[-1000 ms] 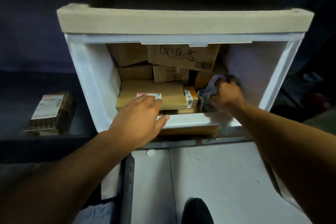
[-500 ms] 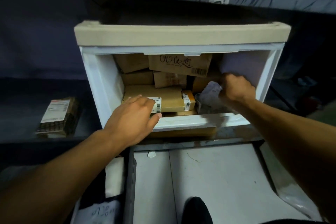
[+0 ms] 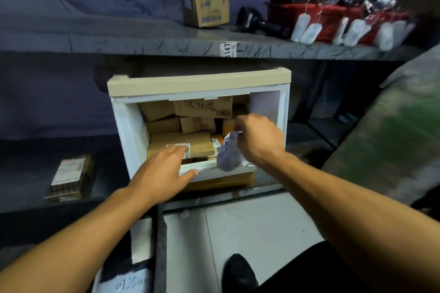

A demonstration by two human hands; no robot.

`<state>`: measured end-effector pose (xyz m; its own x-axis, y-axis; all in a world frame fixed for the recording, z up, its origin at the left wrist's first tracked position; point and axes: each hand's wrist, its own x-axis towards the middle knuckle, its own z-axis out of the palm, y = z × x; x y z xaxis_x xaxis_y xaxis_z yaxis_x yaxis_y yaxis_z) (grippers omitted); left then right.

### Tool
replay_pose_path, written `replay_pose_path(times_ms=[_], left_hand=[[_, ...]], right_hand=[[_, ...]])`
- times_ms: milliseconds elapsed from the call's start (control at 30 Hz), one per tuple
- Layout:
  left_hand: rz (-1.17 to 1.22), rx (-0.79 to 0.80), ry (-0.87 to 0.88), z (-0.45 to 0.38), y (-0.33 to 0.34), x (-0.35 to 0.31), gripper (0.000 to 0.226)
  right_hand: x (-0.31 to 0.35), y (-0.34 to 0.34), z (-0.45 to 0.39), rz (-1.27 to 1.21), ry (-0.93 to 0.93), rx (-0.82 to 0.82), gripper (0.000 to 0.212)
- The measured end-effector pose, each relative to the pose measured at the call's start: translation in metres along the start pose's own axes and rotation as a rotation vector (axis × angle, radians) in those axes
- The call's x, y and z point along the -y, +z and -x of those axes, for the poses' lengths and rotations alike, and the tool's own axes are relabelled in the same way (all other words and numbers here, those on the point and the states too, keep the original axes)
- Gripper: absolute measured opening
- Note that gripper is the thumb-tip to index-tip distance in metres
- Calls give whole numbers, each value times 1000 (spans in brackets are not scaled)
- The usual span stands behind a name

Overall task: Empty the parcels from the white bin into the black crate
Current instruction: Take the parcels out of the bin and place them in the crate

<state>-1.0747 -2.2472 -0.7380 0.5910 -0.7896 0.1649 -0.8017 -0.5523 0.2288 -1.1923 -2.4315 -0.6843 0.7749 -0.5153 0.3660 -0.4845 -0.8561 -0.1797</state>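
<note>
Crumpled poly parcel (image 3: 229,153) (grey, soft) in right hand (image 3: 258,141).

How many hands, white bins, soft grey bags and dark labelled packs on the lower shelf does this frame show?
Hands: 2, left hand and right hand
White bin: 1
Grey bag, in the right hand's grip: 1
Dark labelled pack: 1
Total: 5

Left hand (image 3: 164,169) flat, fingers straight; right hand (image 3: 259,143) fingers curled.
</note>
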Motion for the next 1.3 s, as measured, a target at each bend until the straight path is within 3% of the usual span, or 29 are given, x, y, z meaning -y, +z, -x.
replay_pose_path(times_ms=[133,233,300,400,500,600,667,733,800,867,1100,1300], left_hand=[[350,-7,-83,12,-7,-20,85],[622,-32,-175,19,-12,-23,44],[674,-110,-240,21,-14,-17,20],[800,-216,-323,24,-17,2,24],[1076,-270,-407,30,-28,9,25],[1326,-308,-459,31,-40,10,20],[1434,-352,-495,30,-46,11,15],[1511,-402,-531,28,-50,12,12],[1524,-453,-558,26,-52,16,13],[1499,-477,-571,24,-51,21,15],[1459,-478,-608,21,-49,27,13],[1121,-598,-649,24,-45,36,6]], right_hand=[[34,-12,24,-111,-58,71,14],[57,-12,30,-225,-46,89,14],[67,-9,29,-323,-38,84,10],[75,-2,24,-445,-40,57,6],[74,4,17,-616,37,71,37],[76,6,16,-1027,218,295,69],[78,8,15,-1231,335,399,62],[79,9,13,-1322,416,466,41],[83,11,13,-1331,437,493,15],[85,13,12,-1336,445,440,4],[87,17,9,-1354,472,405,8],[84,17,8,-1359,540,252,17]])
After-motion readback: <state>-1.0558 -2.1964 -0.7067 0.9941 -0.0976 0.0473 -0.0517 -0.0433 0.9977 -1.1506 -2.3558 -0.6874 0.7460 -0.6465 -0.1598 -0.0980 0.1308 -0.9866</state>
